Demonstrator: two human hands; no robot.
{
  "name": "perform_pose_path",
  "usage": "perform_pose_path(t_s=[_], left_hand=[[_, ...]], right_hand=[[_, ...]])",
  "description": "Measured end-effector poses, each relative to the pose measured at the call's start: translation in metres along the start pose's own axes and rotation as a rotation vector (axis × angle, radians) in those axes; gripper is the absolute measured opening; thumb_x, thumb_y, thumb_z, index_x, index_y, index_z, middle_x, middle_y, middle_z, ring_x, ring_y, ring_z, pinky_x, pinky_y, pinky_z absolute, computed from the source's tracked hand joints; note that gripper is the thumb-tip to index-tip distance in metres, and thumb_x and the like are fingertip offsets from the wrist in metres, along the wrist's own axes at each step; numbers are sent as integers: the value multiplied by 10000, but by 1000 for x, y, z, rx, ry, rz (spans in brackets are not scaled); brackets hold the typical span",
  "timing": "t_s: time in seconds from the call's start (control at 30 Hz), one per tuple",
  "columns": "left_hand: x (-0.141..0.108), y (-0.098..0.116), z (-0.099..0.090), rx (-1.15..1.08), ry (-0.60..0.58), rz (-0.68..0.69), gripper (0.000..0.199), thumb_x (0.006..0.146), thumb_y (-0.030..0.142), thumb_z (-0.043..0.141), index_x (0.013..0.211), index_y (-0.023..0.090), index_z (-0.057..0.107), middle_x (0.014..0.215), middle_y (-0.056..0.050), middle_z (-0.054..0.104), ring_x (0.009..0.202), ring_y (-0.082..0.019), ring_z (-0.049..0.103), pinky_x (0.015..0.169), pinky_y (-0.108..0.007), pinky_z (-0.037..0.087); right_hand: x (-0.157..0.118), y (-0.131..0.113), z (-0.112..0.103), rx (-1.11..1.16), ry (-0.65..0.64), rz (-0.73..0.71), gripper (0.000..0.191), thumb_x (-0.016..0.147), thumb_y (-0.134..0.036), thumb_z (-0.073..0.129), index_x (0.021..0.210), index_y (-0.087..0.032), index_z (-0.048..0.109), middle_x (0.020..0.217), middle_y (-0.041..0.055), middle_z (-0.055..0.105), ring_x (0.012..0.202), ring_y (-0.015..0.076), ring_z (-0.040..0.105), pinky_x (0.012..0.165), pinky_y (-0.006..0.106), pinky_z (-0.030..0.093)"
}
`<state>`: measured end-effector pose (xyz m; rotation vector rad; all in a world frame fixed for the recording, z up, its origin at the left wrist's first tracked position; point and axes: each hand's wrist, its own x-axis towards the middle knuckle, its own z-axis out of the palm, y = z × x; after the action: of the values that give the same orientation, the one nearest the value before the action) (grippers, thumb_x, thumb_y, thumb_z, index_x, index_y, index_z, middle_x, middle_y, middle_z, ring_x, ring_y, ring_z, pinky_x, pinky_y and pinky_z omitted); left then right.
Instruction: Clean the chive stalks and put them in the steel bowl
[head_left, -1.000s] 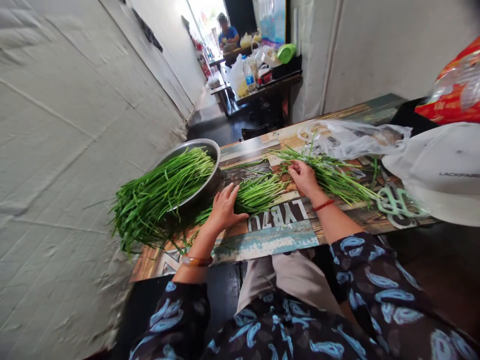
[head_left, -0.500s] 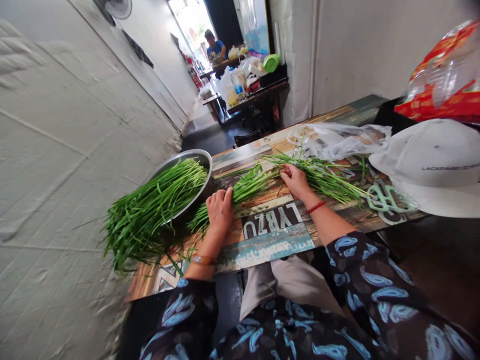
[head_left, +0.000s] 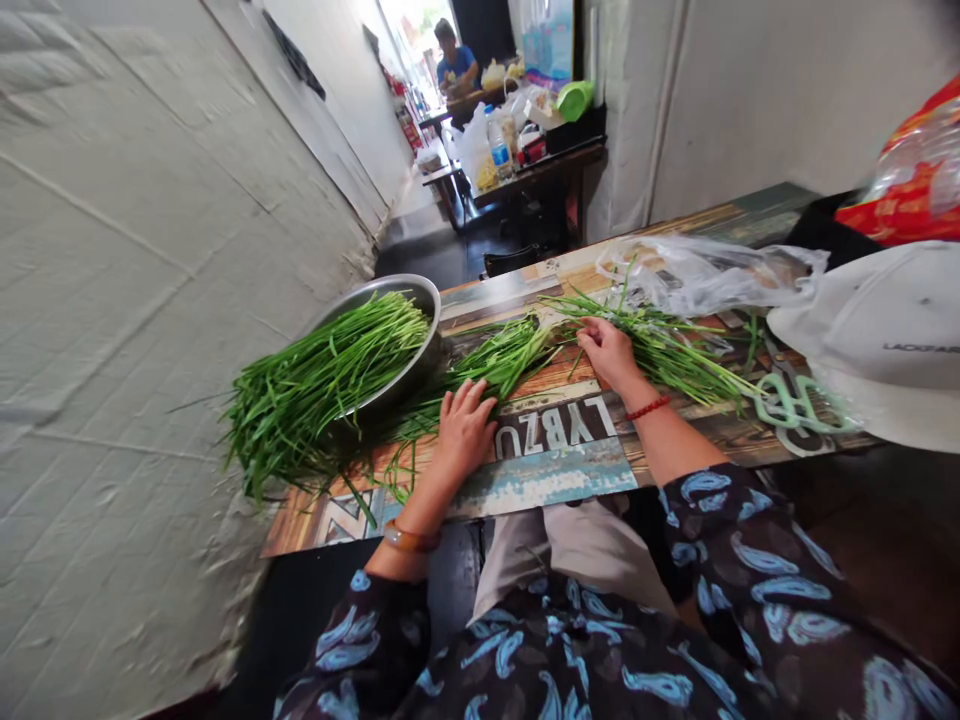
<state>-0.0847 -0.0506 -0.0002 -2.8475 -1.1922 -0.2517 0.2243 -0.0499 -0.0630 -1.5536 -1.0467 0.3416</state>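
Note:
Long green stalks (head_left: 330, 375) fill a metal bowl (head_left: 431, 300) at the left and hang over its near side. A smaller bunch of stalks (head_left: 506, 355) lies on the patterned table beside the bowl. My left hand (head_left: 465, 425), a brown bangle on its wrist, rests at the near edge of that bunch with its fingers apart. Near the bunch's pale ends is my right hand (head_left: 606, 350), its fingers pinched together; what they hold is too small to tell. More loose stalks (head_left: 675, 355) spread to the right of it.
A clear plastic bag (head_left: 697, 275) lies behind the loose stalks. Green-handled scissors (head_left: 799, 405) and a white cap (head_left: 885, 340) are at the right, with a red bag (head_left: 907, 190) beyond. A person (head_left: 456, 65) sits in the background near cluttered tables.
My left hand has opened its fingers and shifted slightly right along the bunch. My right hand stays by the pale ends. The whole view has shifted a little.

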Motion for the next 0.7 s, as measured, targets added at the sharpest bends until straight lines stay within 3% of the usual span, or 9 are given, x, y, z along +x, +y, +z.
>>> perform_pose_path(t_s=[0.13,0.27,0.33,0.5,0.7], left_hand=[[-11,3,3,-120,7,59,253,927,230,528,1132,213,675,1332,-82,647,1397,-269,448,1195,-538,252],[-14,-5,4,-193,166,-26,305,933,245,507,1199,186,644,1366,-120,607,1326,-245,513,1145,-467,370],[-14,-9,3,-195,184,-42,371,922,249,521,1276,176,606,1412,-139,566,1330,-254,506,1132,-458,394],[-14,-7,9,-104,-27,1,595,911,350,576,1479,239,438,1597,-106,358,1486,-325,292,1191,-548,270],[7,-14,22,-39,-160,-44,584,970,434,451,1522,255,383,1653,-63,222,1524,-332,192,1214,-562,190]], right_hand=[[-1,4,0,36,2,0,366,818,-307,581,1138,-149,663,935,100,754,813,227,707,851,416,557],[0,7,1,53,3,-16,380,823,-350,586,1143,-158,658,915,89,750,798,223,704,844,418,559],[0,8,1,51,5,-19,391,824,-362,583,1145,-150,657,908,93,747,795,224,701,842,421,558],[0,9,0,46,6,-23,380,825,-356,580,1143,-164,654,907,80,743,786,212,695,840,417,558],[1,15,2,51,2,-31,386,828,-359,576,1151,-162,652,908,74,739,780,207,691,828,414,563]])
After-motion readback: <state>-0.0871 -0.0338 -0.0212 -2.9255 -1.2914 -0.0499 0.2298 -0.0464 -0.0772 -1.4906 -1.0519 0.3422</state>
